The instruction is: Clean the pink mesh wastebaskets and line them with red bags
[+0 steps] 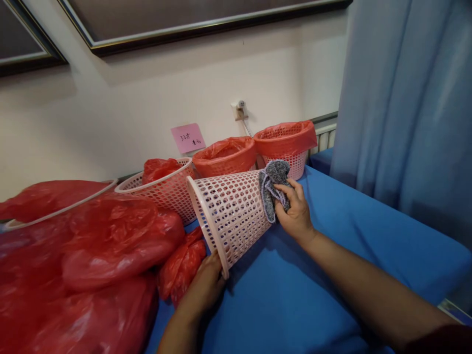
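Note:
A pink perforated plastic wastebasket (236, 209) is tipped on its side above the blue surface, its open mouth facing left. My left hand (212, 275) grips its rim at the lower left; the fingers are partly hidden by the rim. At the basket's base end, my right hand (295, 211) is closed on a grey cloth (276, 184) with a light purple edge, and the cloth presses against the basket. Just left of my left hand lies a crumpled red plastic bag (184, 263).
Two baskets lined with red bags, one in the middle (224, 157) and one farther right (285, 140), stand by the wall. Another basket (173, 191) holds a red bag. Red bags (99, 260) heap up at left. A blue curtain (405, 108) hangs at right beside the blue-covered table (354, 246).

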A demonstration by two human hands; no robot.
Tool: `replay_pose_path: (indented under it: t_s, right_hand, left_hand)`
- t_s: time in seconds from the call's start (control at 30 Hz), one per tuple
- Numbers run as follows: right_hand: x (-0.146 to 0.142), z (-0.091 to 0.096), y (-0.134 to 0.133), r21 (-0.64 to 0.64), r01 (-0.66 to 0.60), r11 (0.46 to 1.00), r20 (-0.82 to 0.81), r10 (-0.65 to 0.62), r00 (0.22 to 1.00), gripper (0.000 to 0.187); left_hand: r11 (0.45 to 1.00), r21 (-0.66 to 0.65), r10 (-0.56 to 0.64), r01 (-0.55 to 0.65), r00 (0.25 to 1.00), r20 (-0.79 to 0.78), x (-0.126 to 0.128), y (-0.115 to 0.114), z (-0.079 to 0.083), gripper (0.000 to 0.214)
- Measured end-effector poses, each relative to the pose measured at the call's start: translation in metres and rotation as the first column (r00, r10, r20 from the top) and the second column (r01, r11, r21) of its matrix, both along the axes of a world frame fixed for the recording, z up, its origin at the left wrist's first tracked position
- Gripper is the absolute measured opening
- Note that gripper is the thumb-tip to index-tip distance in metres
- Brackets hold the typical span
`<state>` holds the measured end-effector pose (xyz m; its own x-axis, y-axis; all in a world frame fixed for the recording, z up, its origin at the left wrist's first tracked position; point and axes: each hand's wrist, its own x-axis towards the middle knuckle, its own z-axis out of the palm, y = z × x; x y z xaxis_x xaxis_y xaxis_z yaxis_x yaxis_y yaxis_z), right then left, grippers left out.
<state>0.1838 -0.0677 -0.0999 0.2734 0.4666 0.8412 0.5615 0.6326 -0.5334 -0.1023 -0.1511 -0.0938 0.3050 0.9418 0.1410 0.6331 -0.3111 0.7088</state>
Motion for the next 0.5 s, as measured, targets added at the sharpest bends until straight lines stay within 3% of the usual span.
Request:
replay_pose_path:
  t_s: [0.1, 0.2, 0.37, 0.5]
  right_hand:
    - [0.000, -0.001, 0.002, -0.012, 0.017, 1.000, -0.040, -0.018, 0.999, 0.039]
    - [-0.010, -0.003, -0.007, 0.011, -0.022, 1.000, 0.010, 0.022, 1.000, 0.043]
    - [-0.028, 0.000, -0.038, 0.101, -0.253, 0.962, 0.291, 0.214, 0.932, 0.052]
    - [-0.029, 0.011, -0.054, 0.171, -0.395, 0.903, 0.427, 0.293, 0.855, 0.051]
  left_hand:
    - [1.000, 0.017, -0.021, 0.020, 1.000, 0.003, 0.005, -0.002, 0.004, 0.034]
    - [0.999, 0.016, 0.041, -0.042, 0.998, 0.056, 0.014, -0.005, 0.003, 0.036]
    - [0.999, -0.016, 0.031, -0.029, 0.992, 0.123, 0.013, -0.002, -0.005, 0.034]
    - [1.000, 0.001, 0.003, -0.004, 0.993, 0.115, 0.018, -0.004, 0.000, 0.027]
